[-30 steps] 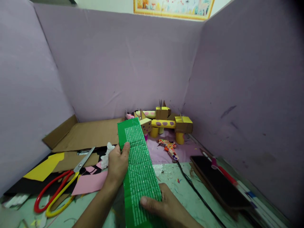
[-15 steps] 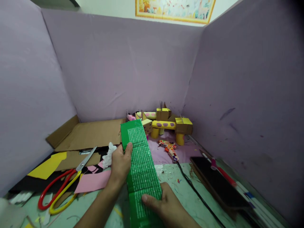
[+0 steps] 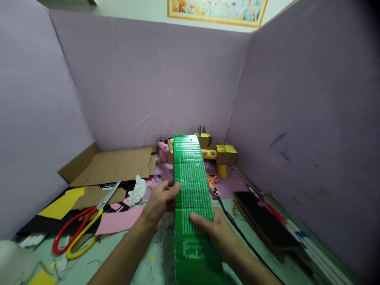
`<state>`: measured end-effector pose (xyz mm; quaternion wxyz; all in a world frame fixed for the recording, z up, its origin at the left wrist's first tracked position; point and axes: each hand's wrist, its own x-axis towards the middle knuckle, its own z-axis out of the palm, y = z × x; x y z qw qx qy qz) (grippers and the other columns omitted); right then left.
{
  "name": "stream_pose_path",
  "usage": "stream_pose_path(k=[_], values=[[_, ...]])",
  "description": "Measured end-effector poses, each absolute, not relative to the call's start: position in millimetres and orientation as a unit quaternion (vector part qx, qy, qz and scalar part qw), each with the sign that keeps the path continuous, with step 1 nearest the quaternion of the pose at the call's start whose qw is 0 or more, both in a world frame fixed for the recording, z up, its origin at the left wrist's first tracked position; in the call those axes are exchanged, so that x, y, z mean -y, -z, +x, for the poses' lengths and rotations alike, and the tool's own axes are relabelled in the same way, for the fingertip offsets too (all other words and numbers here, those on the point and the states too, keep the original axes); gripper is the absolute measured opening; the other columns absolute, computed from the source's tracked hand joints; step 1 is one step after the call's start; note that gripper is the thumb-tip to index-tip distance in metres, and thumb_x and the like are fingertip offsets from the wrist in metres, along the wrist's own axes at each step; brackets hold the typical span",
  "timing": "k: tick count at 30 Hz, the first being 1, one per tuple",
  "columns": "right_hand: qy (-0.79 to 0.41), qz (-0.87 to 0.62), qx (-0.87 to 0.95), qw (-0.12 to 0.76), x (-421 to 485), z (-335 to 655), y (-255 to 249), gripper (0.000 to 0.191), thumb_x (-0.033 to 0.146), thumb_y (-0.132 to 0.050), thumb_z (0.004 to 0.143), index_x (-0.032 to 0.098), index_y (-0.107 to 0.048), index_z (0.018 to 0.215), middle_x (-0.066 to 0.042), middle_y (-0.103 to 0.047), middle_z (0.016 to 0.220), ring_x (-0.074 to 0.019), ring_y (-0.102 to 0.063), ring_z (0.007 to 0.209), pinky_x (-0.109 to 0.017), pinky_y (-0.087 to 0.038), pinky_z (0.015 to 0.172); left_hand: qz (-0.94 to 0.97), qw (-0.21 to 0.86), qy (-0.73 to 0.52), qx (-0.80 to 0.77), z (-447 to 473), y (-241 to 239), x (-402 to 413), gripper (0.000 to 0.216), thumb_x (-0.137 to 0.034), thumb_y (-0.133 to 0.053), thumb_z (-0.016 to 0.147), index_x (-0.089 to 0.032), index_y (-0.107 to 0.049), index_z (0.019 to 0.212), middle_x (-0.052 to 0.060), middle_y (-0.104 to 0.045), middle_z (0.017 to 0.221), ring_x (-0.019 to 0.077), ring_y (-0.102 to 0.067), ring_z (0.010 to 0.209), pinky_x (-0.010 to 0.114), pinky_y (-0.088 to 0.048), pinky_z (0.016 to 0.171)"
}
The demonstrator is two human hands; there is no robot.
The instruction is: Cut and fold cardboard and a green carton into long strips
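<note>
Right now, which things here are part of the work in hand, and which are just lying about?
In hand:
green cardboard piece, left hand at its edge, right hand gripping lower down

Seemingly just lying about:
scissors
pink paper
crumpled white wad
yellow paper

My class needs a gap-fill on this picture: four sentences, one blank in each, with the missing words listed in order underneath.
1. The left hand and right hand both touch the printed cardboard, whose front is coloured ____.
2. The scissors have one yellow handle loop and one ____ loop.
3. The paper sheet beside the left forearm is ____.
4. The hand seen lower in the picture is the ____ hand.

Missing words: green; red; pink; right.
</note>
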<state>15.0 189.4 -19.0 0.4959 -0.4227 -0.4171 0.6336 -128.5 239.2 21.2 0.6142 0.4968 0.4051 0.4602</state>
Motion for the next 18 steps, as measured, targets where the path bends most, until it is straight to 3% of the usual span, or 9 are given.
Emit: stream_pose_path(k=[4, 11, 15, 18], values=[[-0.625, -0.430, 0.406, 0.510, -191.5, 17.5, 21.9, 0.044, 0.044, -0.078, 0.057, 0.012, -0.066, 0.085, -0.007, -0.068, 0.072, -0.0228, -0.064, 0.064, -0.041, -0.051, 0.069, 0.504, 0.576, -0.483, -0.425, -107.8, -15.3, -223.5, 0.042, -0.033, -0.076, 0.058, -0.013, -0.063, 0.092, 0.008, -0.068, 0.085, 0.0217, -0.063, 0.077, 0.031, -0.051, 0.069], [-0.683, -0.397, 0.422, 0.445, -188.0, 18.7, 19.0, 0.045, 0.050, -0.075, 0.061, 0.011, -0.068, 0.083, -0.008, -0.069, 0.075, -0.0189, -0.064, 0.066, -0.034, -0.051, 0.066, 0.475, 0.516, -0.514, -0.494, -117.5, -17.3, -238.7, 0.030, -0.022, -0.075, 0.053, -0.012, -0.063, 0.078, 0.004, -0.068, 0.069, 0.0187, -0.061, 0.059, 0.030, -0.050, 0.057], [-0.732, -0.373, 0.467, 0.327, -183.1, 14.9, 19.5, 0.047, 0.053, -0.072, 0.061, 0.009, -0.066, 0.075, -0.006, -0.064, 0.059, -0.0131, -0.059, 0.046, -0.022, -0.047, 0.042, 0.450, 0.486, -0.551, -0.507, -134.1, -24.9, -250.2, 0.034, -0.028, -0.076, 0.054, -0.015, -0.061, 0.082, 0.001, -0.067, 0.068, 0.0176, -0.061, 0.056, 0.031, -0.051, 0.055], [-0.727, -0.381, 0.462, 0.336, -181.1, 9.9, 24.0, 0.047, 0.055, -0.071, 0.060, 0.009, -0.063, 0.068, -0.003, -0.061, 0.051, -0.0111, -0.056, 0.037, -0.019, -0.043, 0.032, 0.442, 0.471, -0.568, -0.510, -136.9, -27.4, -250.0, 0.034, -0.027, -0.077, 0.053, -0.015, -0.061, 0.080, 0.000, -0.067, 0.068, 0.0169, -0.061, 0.055, 0.030, -0.051, 0.055]])
